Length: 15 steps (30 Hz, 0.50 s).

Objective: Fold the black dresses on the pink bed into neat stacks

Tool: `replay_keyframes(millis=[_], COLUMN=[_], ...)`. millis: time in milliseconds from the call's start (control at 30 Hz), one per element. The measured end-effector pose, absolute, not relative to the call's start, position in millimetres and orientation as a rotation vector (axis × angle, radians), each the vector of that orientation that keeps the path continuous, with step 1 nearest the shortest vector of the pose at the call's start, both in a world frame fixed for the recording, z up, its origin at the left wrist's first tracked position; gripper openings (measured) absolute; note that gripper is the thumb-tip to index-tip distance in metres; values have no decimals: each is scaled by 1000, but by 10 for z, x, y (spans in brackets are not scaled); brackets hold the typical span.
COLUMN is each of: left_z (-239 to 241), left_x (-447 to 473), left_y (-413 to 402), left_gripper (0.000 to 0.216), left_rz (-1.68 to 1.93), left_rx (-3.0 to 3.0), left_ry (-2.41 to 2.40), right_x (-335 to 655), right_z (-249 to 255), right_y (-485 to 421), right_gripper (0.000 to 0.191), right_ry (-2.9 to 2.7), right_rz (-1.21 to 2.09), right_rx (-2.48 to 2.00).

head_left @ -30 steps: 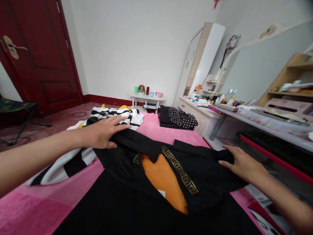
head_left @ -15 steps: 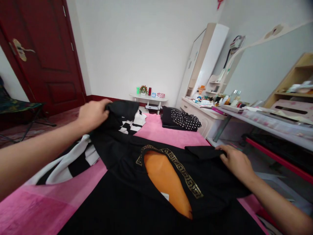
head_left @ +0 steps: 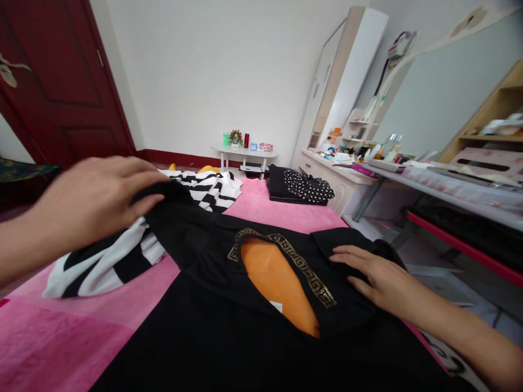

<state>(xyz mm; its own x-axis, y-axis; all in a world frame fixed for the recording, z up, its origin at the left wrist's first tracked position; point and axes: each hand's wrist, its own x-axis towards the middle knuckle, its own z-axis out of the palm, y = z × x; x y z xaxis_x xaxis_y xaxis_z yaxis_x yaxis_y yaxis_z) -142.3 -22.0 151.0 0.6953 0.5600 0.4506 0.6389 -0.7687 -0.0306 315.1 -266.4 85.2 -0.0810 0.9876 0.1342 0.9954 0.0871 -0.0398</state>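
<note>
A black short-sleeved top [head_left: 229,316] lies spread before me, its neckline trimmed with a gold key pattern and its orange inside showing through the neck opening. A small white label shows inside. My left hand [head_left: 102,196], slightly blurred, is at the left sleeve, with dark cloth between its thumb and fingers. On the right shoulder and sleeve area, my right hand [head_left: 371,277] rests with its fingers stretched out. Black-and-white striped clothing [head_left: 118,267] lies left of and beyond the top, partly covered by it.
A pink bed cover [head_left: 278,201] lies underneath. Folded black clothing with white dots [head_left: 300,188] rests farther back. A small white table [head_left: 245,151] stands by the wall. Along the right are a cluttered dresser [head_left: 327,155] and desk [head_left: 449,196]; a red door [head_left: 61,81] stands at left.
My left hand has come nearer and the left sleeve has dropped lower. My right hand has let go of the right sleeve's edge and moved inward, lying flat on the cloth. The view has shifted slightly.
</note>
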Motion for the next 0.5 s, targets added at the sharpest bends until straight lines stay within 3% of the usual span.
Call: replay_keyframes(millis=[133, 267, 367, 500], left_z=[1178, 762, 592, 566], left_x=[-913, -724, -731, -713], left_y=[-592, -736, -732, -739], left_gripper=[30, 52, 66, 59], left_rz=[-382, -248, -199, -127], left_rx=[-2927, -3058, -3087, -3178], left_ry=[-564, -465, -544, -582], right_x=[3339, 3849, 4010, 3708], right_z=[689, 607, 694, 866], right_y=[-2434, -2273, -2294, -2500], right_gripper=[50, 29, 28, 41], right_ry=[-2111, -1919, -1671, -1979], right_rz=[-303, -424, -559, -283], right_rx=[-2190, -2428, -2569, -2288])
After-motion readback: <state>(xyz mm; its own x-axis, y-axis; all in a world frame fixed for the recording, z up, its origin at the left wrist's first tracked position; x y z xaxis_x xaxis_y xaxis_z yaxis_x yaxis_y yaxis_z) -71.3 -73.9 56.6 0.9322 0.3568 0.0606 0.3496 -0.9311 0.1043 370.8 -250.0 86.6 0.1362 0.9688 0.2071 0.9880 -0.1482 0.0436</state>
